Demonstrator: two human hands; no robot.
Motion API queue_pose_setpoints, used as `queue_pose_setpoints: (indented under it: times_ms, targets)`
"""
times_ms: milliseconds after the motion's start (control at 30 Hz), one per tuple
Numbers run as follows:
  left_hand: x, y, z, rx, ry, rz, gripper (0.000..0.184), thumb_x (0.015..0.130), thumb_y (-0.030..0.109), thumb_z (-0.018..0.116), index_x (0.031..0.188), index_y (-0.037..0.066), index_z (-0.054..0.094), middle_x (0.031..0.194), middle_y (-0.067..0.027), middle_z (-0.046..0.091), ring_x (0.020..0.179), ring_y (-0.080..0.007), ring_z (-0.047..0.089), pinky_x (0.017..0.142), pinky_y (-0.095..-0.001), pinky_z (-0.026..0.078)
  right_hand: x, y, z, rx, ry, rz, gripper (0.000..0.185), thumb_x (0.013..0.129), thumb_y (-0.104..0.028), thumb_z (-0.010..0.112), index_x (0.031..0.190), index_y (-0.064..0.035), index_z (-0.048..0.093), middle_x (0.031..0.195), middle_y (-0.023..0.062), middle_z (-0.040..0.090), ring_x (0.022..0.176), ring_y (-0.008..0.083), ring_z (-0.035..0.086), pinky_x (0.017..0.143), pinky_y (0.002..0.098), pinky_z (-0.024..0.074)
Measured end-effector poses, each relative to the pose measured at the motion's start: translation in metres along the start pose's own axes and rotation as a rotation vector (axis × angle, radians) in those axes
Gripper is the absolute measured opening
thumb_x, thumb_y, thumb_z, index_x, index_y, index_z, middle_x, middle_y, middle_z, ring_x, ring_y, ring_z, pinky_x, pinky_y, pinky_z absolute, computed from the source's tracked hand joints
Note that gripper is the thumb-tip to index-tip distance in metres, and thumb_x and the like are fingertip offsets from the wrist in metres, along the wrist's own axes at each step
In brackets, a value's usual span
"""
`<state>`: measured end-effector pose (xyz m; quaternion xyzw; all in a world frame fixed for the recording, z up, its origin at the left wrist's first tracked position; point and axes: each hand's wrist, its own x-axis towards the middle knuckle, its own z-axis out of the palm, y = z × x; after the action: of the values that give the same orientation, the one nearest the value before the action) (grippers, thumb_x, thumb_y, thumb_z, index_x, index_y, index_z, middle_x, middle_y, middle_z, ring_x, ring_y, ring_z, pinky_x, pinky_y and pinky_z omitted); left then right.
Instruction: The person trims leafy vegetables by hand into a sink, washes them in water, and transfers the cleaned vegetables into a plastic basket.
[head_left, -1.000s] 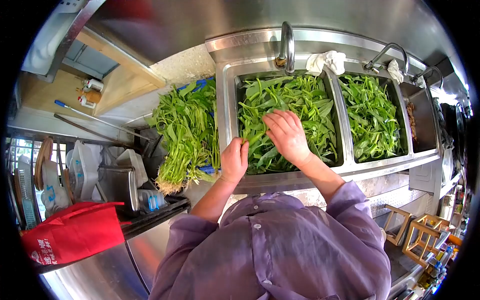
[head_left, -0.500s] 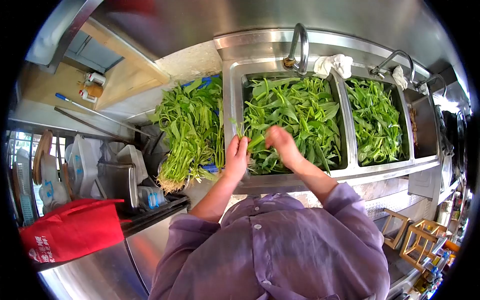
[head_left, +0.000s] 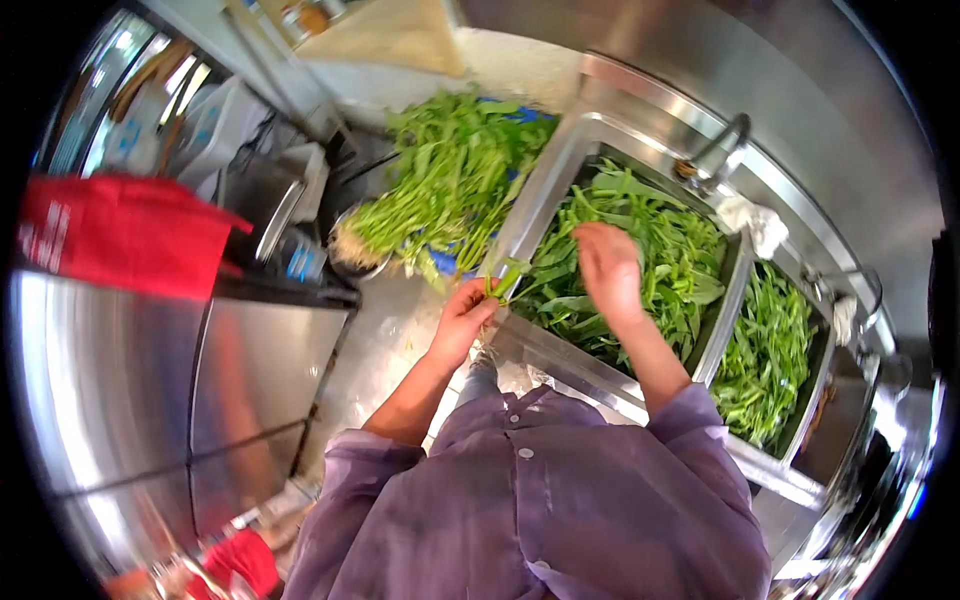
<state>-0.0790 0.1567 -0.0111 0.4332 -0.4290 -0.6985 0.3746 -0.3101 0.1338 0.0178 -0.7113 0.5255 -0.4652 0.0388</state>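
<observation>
A thin, leafy green stem (head_left: 513, 274) is at the near left corner of a rectangular stainless-steel basin (head_left: 541, 187), above its rim. The left hand (head_left: 460, 322) pinches it between thumb and fingers. The right hand (head_left: 612, 268) is raised over the basin, apart from the stem; motion blur obscures its fingertips, so whether it grips anything cannot be told. Beneath it, loose cut-looking greens (head_left: 655, 225) fill much of this basin. Similar loose greens (head_left: 765, 350) fill the adjoining basin. Judged by quantity, a large share of the produce appears to be in loose pieces. Outstanding, by appearance, are the stem in hand and a thick bundle of long-stemmed greens (head_left: 465, 165) beside the sink, whole, with pale, stringy roots (head_left: 350, 243) attached. Further out, a curved chrome faucet (head_left: 740, 135) and a crumpled white cloth (head_left: 757, 225) are at the sink's back edge; a bright red fabric bag (head_left: 130, 235) lies atop a stainless-steel cabinet (head_left: 255, 370).
</observation>
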Motion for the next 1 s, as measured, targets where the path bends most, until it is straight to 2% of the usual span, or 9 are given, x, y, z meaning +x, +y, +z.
queue_pose_setpoints:
  times_ms: [100, 233, 433, 500, 633, 667, 900, 933, 1000]
  targets:
    - [-0.04, 0.0, -0.004, 0.124, 0.077, 0.084, 0.023, 0.079, 0.001, 0.051, 0.102, 0.002, 0.05, 0.082, 0.0, 0.052, 0.069, -0.0077, 0.047, 0.063, -0.021, 0.038, 0.008, -0.066, 0.028, 0.016, -0.353, -0.422, 0.021, 0.07, -0.007, 0.057, 0.091, -0.0061, 0.058, 0.101, 0.008, 0.054, 0.101, 0.0241, 0.048, 0.087, 0.0389, 0.0359]
    - [-0.092, -0.018, -0.036, 0.463, 0.354, 0.068, 0.019, 0.074, 0.005, 0.058, 0.092, 0.001, 0.054, 0.07, -0.0033, 0.056, 0.064, -0.0101, 0.051, 0.059, -0.0236, 0.041, -0.009, -0.109, 0.074, 0.203, -0.622, -0.658, 0.014, 0.072, -0.012, 0.056, 0.085, -0.0078, 0.056, 0.089, 0.0063, 0.053, 0.095, 0.0226, 0.048, 0.091, 0.0403, 0.0315]
    - [-0.182, -0.054, -0.067, 0.921, 0.851, 0.08, 0.018, 0.071, 0.009, 0.057, 0.084, 0.002, 0.047, 0.072, -0.0196, 0.056, 0.069, -0.0376, 0.054, 0.058, -0.0431, 0.043, -0.07, -0.197, 0.141, 0.161, -0.823, -0.886, 0.006, 0.075, -0.012, 0.049, 0.077, -0.009, 0.054, 0.076, 0.0071, 0.051, 0.082, 0.0247, 0.049, 0.09, 0.0422, 0.0305]
    - [-0.225, -0.047, -0.07, 0.743, 1.034, 0.126, 0.018, 0.073, 0.01, 0.056, 0.084, 0.002, 0.045, 0.069, -0.0176, 0.056, 0.069, -0.0363, 0.055, 0.058, -0.044, 0.042, -0.092, -0.236, 0.158, 0.261, -0.903, -0.685, 0.009, 0.079, -0.013, 0.048, 0.078, -0.0067, 0.055, 0.079, 0.0083, 0.053, 0.073, 0.0207, 0.053, 0.077, 0.0369, 0.0409]
    - [-0.333, -0.086, -0.108, 0.516, 1.247, 0.044, 0.021, 0.072, 0.011, 0.057, 0.086, 0.002, 0.045, 0.07, -0.0172, 0.056, 0.072, -0.0348, 0.054, 0.062, -0.0418, 0.042, -0.153, -0.266, 0.257, 0.958, -1.274, 0.739, 0.017, 0.086, -0.019, 0.048, 0.085, -0.0026, 0.054, 0.068, 0.0023, 0.052, 0.055, 0.0112, 0.051, 0.049, 0.0249, 0.0426]
    - [-0.361, -0.108, -0.115, 0.509, 1.343, -0.005, 0.02, 0.072, 0.011, 0.057, 0.086, 0.002, 0.046, 0.07, -0.0168, 0.056, 0.072, -0.0338, 0.055, 0.062, -0.0404, 0.042, -0.162, -0.274, 0.278, 1.05, -1.276, 0.828, 0.017, 0.086, -0.018, 0.048, 0.087, -0.0027, 0.053, 0.064, 0.0003, 0.049, 0.056, 0.0117, 0.05, 0.052, 0.0253, 0.0434]
    - [-0.697, -0.245, -0.124, -0.303, 2.099, -0.171, 0.009, 0.068, 0.012, 0.06, 0.075, 0.007, 0.058, 0.073, -0.0054, 0.056, 0.063, -0.012, 0.051, 0.056, -0.0269, 0.041, -0.233, -0.357, 0.287, 0.744, -1.509, 0.468, 0.022, 0.087, -0.023, 0.048, 0.088, -0.0017, 0.054, 0.068, 0.0019, 0.053, 0.059, 0.0119, 0.052, 0.055, 0.022, 0.043]
    - [-0.737, -0.273, -0.131, -0.229, 2.458, 0.11, 0.018, 0.078, 0.023, 0.052, 0.071, 0.007, 0.057, 0.06, -0.0019, 0.054, 0.048, -0.011, 0.045, 0.043, -0.0274, 0.035, -0.241, -0.356, 0.285, 0.748, -1.547, 0.47, 0.022, 0.087, -0.023, 0.048, 0.088, -0.0013, 0.054, 0.068, 0.0024, 0.053, 0.06, 0.0121, 0.053, 0.056, 0.0221, 0.0433]
    - [-0.824, -0.304, -0.13, -0.359, 2.521, 0.408, 0.02, 0.08, 0.017, 0.054, 0.094, 0.003, 0.053, 0.081, -0.0041, 0.055, 0.066, -0.0127, 0.048, 0.058, -0.0262, 0.04, -0.246, -0.355, 0.27, 0.737, -1.573, 0.524, 0.022, 0.086, -0.022, 0.048, 0.088, -0.0004, 0.054, 0.069, 0.0031, 0.054, 0.061, 0.0124, 0.054, 0.056, 0.0226, 0.0437]
